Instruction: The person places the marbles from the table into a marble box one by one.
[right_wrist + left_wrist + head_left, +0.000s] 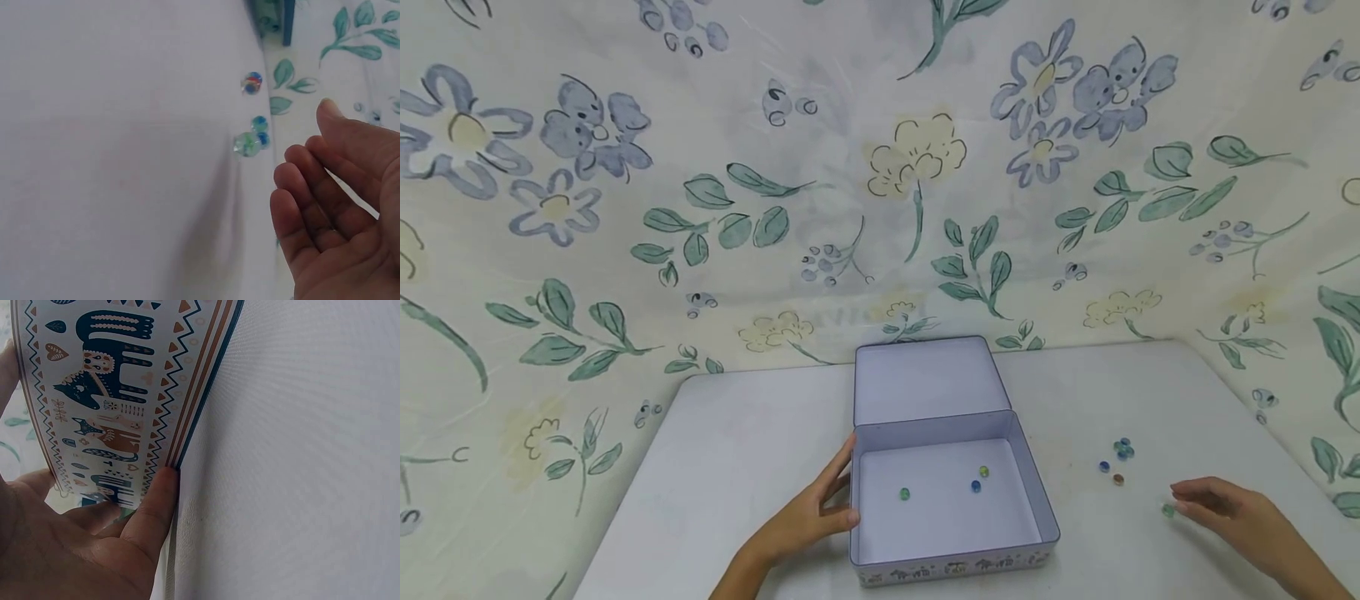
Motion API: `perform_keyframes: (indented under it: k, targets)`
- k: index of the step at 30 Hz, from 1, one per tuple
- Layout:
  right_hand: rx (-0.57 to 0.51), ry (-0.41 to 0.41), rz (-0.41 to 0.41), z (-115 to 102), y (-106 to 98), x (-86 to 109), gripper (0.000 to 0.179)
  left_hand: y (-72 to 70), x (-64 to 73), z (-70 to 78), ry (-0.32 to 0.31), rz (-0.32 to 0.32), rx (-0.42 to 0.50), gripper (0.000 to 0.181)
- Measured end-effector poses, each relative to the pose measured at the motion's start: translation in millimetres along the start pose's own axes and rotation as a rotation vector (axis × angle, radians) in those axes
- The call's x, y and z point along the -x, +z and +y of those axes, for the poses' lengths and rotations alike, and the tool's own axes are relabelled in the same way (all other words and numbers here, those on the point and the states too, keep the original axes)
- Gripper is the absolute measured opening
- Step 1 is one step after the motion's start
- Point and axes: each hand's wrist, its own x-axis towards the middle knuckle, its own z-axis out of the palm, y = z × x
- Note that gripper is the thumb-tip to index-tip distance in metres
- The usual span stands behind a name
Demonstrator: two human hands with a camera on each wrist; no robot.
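Note:
An open lidded box (951,565) with pale lavender insides stands on the table. Inside it lie a green marble (905,494), a blue marble (976,486) and a yellow-green marble (984,472). My left hand (801,521) rests with extended fingers against the box's left wall; the left wrist view shows fingertips touching its animal-patterned side (119,381). To the right of the box, my right hand (1243,521) is beside a clear green marble (1168,510) on the table. In the right wrist view its fingers curve loosely, apart from the clear green marble (247,144).
Between box and right hand lie a blue marble (1104,467), a brown marble (1118,480) and a small marble cluster (1123,447). The box's lid (932,382) stands raised at the back. Floral cloth (850,250) hangs behind the white table (737,433).

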Motion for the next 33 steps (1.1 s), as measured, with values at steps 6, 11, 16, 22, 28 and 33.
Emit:
perform_keyframes:
  k: [6, 11, 16, 22, 28, 33]
  targets:
    - [0.006, 0.007, -0.021, 9.8, 9.4, 4.3, 0.036, 1.6, 0.4, 0.9, -0.003, 0.013, 0.001, 0.093]
    - [0.016, -0.026, 0.016, 12.3, 15.5, 5.7, 0.031, 2.8, 0.6, -0.5, -0.001, 0.015, 0.007, 0.093]
    - [0.043, -0.06, 0.054, 11.5, 21.1, 4.6, 0.028, 2.8, 0.5, -1.8, -0.005, 0.019, 0.008, 0.092]
    - [0.108, -0.098, 0.061, 8.3, 25.3, 5.7, 0.022, 3.5, 1.1, -1.8, -0.005, 0.008, 0.014, 0.092]
    - [0.132, -0.184, 0.152, 8.7, 30.5, 7.9, 0.026, 3.9, 1.4, -1.1, -0.005, 0.005, 0.014, 0.091]
    - [0.139, -0.289, 0.255, 9.1, 33.3, 6.9, 0.033, 3.1, 1.7, 1.2, -0.002, 0.009, 0.011, 0.092]
